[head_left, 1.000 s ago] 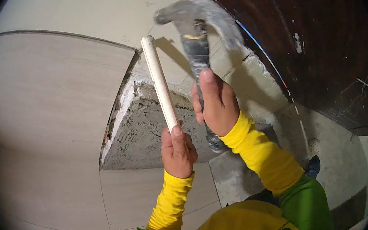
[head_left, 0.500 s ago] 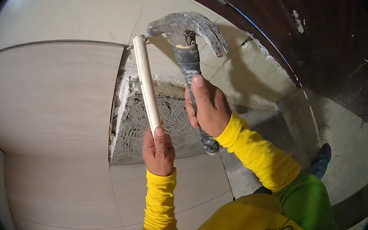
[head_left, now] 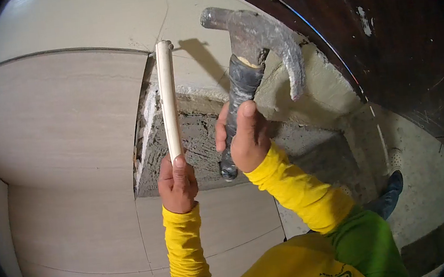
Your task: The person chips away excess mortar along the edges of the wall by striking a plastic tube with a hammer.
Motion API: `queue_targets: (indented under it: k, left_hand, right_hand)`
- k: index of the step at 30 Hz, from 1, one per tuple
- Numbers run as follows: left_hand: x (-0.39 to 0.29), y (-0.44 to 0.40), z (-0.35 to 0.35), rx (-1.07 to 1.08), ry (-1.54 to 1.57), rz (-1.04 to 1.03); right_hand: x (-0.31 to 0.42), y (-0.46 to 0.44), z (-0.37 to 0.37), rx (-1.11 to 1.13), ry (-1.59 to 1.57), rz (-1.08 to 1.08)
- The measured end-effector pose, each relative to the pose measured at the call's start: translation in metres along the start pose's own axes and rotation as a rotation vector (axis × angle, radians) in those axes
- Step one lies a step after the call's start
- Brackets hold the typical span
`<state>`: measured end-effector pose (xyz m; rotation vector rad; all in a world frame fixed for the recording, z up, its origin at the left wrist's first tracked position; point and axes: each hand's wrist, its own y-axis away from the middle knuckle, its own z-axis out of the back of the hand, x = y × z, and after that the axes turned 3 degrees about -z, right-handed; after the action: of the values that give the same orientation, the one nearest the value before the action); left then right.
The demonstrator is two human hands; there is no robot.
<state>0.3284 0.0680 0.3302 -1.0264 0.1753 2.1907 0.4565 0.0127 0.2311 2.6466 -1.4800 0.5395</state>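
Note:
A pale, narrow strip stands nearly upright in my left hand, whose fingers wrap round its lower end. My right hand grips the dark, taped handle of a claw hammer. The worn grey head is above my fist, its curved claw turned to the right, apart from the strip. Behind both tools lies a patch of rough grey mortar with a broken white edge, beside large beige tiles.
A dark brown panel fills the upper right, with a thin blue and red line along its edge. A dark shoe rests on the floor at the right, near a round drain.
The hammer head has swung up and to the right, away from the strip, and its handle now tilts. My left hand and the strip have shifted slightly left.

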Motion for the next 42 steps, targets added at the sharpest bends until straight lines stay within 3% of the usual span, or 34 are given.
queue_targets:
  k: [2, 4, 9, 11, 16, 19, 21, 25, 31, 37, 39, 42]
  left_hand:
    - [-0.005, -0.001, 0.007, 0.024, 0.040, 0.031]
    - [-0.009, -0.001, 0.010, 0.050, 0.047, 0.049]
    - [-0.011, 0.000, 0.005, 0.000, 0.053, 0.058]
    - [-0.005, -0.003, 0.009, 0.054, 0.094, 0.026]
    - [-0.002, -0.001, 0.009, 0.046, 0.098, 0.041]
    - [0.004, -0.003, 0.008, 0.021, 0.125, 0.077]
    - [0.005, -0.002, 0.008, 0.002, 0.118, 0.078]
    - [0.006, 0.007, 0.003, -0.002, 0.109, 0.068]
    - [0.009, 0.013, -0.003, 0.030, 0.062, 0.009]
    - [0.001, -0.002, -0.003, 0.034, 0.058, 0.056]
    - [0.007, -0.003, -0.002, 0.019, 0.057, 0.066]
    - [0.018, -0.005, 0.002, 0.045, 0.070, -0.030]
  right_hand:
    - [-0.004, -0.001, -0.001, -0.014, -0.058, 0.010]
    - [0.004, -0.007, -0.001, 0.136, 0.124, -0.266]
    - [-0.001, 0.002, -0.001, 0.083, 0.240, -0.033]
    - [0.001, 0.006, -0.008, 0.025, 0.090, 0.139]
    - [-0.004, -0.009, 0.004, 0.168, 0.373, -0.163]
    - [-0.007, 0.004, -0.002, 0.051, 0.318, 0.054]
    - [-0.012, 0.002, -0.005, 0.046, 0.303, 0.053]
    - [-0.011, -0.009, 0.008, 0.129, 0.304, -0.176]
    - [0.004, 0.002, 0.014, 0.060, 0.295, -0.128]
    - [0.015, 0.006, 0.013, 0.014, 0.054, -0.255]
    - [0.004, 0.008, 0.010, 0.022, 0.077, -0.029]
    - [-0.008, 0.000, 0.003, 0.004, 0.306, -0.023]
